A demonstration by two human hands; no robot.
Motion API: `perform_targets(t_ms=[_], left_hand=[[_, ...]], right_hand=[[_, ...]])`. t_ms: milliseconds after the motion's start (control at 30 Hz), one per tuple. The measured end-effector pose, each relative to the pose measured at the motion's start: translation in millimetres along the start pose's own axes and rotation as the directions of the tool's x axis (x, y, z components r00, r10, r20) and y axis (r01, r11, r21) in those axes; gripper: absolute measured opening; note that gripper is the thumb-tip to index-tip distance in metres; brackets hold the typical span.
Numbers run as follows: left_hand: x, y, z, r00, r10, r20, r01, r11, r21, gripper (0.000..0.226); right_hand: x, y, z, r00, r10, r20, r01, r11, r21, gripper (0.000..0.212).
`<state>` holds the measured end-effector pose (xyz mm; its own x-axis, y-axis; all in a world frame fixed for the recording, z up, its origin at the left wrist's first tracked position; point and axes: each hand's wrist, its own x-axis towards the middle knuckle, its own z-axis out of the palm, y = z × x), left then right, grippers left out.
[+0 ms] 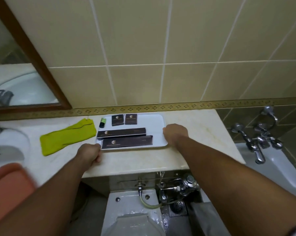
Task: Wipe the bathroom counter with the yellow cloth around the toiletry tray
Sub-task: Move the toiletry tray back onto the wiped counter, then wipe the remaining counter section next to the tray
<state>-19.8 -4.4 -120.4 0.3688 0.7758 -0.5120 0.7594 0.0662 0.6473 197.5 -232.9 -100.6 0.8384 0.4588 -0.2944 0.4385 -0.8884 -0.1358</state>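
Note:
A white toiletry tray (158,123) rests on the cream marble counter (194,133), close to the tiled wall. It carries two long dark boxes, two small dark boxes and a small green bottle (102,122). My left hand (90,153) grips the tray's near left corner. My right hand (175,134) is closed on the tray's right edge. The yellow cloth (67,137) lies flat on the counter just left of the tray, touched by neither hand.
A white sink (6,145) sits at the left, with an orange object (9,188) blurred in front of it. A toilet (132,217) and chrome valves (177,186) lie below the counter's front edge. Bathtub taps (256,140) stand at the right. A framed mirror (16,74) hangs upper left.

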Motion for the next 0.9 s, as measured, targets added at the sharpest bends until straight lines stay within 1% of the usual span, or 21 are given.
perform_targets(t_ms=[67,167,267,333,400,433,467,500,533,567,600,633,667,700,733,767,800,833,900], left_hand=[[-1.1,2.8,2.1,0.997,-0.032,0.065,0.033,0.999,-0.026,0.045],[1.6,8.0,6.2,0.99,-0.067,0.124,0.074,0.996,-0.052,0.044],[10.3,13.6,5.7,0.986,-0.101,0.133,0.106,0.994,-0.031,0.042],[14.0,11.7,0.9,0.978,-0.106,0.18,0.112,0.993,-0.026,0.043],[16.6,8.6,-8.0,0.971,-0.076,0.226,0.082,0.996,-0.018,0.044],[19.8,7.0,-17.2,0.977,-0.036,0.208,0.042,0.999,-0.022,0.044],[24.8,5.5,-28.4,0.99,0.023,0.14,-0.025,1.0,0.011,0.043],[31.7,3.7,-43.7,0.996,0.081,0.025,-0.083,0.991,0.105,0.042],[39.4,2.7,-61.4,0.986,0.129,-0.103,-0.101,0.965,0.24,0.041],[45.6,3.9,-76.0,0.96,0.178,-0.214,-0.09,0.926,0.366,0.04],[52.7,1.9,-92.9,0.929,0.207,-0.305,-0.05,0.891,0.452,0.04],[61.8,-4.2,-110.1,0.907,0.209,-0.366,0.006,0.862,0.507,0.043],[69.2,-6.2,-121.1,0.897,0.196,-0.395,0.057,0.836,0.546,0.048],[78.1,-12.1,-132.2,0.899,0.154,-0.41,0.11,0.828,0.551,0.055],[88.4,-19.2,-141.6,0.908,0.102,-0.407,0.144,0.834,0.532,0.062],[99.6,-25.1,-148.5,0.926,0.067,-0.372,0.147,0.843,0.518,0.066],[109.9,-30.8,-153.6,0.948,0.055,-0.313,0.12,0.85,0.513,0.068],[118.7,-36.7,-157.5,0.963,0.063,-0.261,0.079,0.862,0.501,0.067],[131.6,-43.1,-161.0,0.971,0.091,-0.219,0.016,0.895,0.445,0.06]], right_hand=[[12.3,-2.0,4.2,1.0,-0.02,-0.003,0.019,0.997,-0.074,0.043],[30.6,-2.5,7.4,0.999,-0.044,-0.021,0.039,0.982,-0.184,0.043],[46.9,-4.3,12.7,0.998,-0.064,-0.017,0.058,0.967,-0.247,0.045],[55.2,-5.5,19.1,0.999,-0.049,0.011,0.05,0.966,-0.255,0.045],[58.9,-9.9,15.1,0.998,-0.028,0.053,0.045,0.932,-0.359,0.04],[61.3,-18.5,8.5,0.998,-0.006,0.065,0.034,0.894,-0.446,0.037],[61.6,-31.6,-1.0,0.998,0.01,0.056,0.021,0.848,-0.53,0.035],[61.2,-51.5,-12.3,1.0,-0.006,0.028,0.021,0.808,-0.589,0.034],[61.4,-75.3,-22.5,0.997,-0.075,-0.025,0.044,0.788,-0.614,0.031],[60.1,-97.5,-31.5,0.98,-0.182,-0.08,0.099,0.796,-0.597,0.025],[59.7,-125.3,-35.4,0.94,-0.322,-0.111,0.217,0.818,-0.533,0.018],[59.7,-157.8,-33.5,0.88,-0.461,-0.112,0.375,0.822,-0.429,0.016],[56.1,-183.4,-31.1,0.822,-0.564,-0.079,0.519,0.799,-0.303,0.021],[52.2,-211.3,-24.7,0.763,-0.646,-0.018,0.632,0.751,-0.192,0.03],[51.0,-237.2,-14.5,0.709,-0.704,0.043,0.702,0.7,-0.129,0.043],[52.4,-259.5,-2.7,0.672,-0.733,0.101,0.74,0.661,-0.122,0.055],[56.1,-278.2,10.0,0.654,-0.739,0.159,0.756,0.639,-0.143,0.065],[61.9,-294.1,23.4,0.658,-0.725,0.204,0.753,0.639,-0.158,0.073],[77.8,-314.6,41.6,0.722,-0.659,0.21,0.69,0.704,-0.165,0.081]])
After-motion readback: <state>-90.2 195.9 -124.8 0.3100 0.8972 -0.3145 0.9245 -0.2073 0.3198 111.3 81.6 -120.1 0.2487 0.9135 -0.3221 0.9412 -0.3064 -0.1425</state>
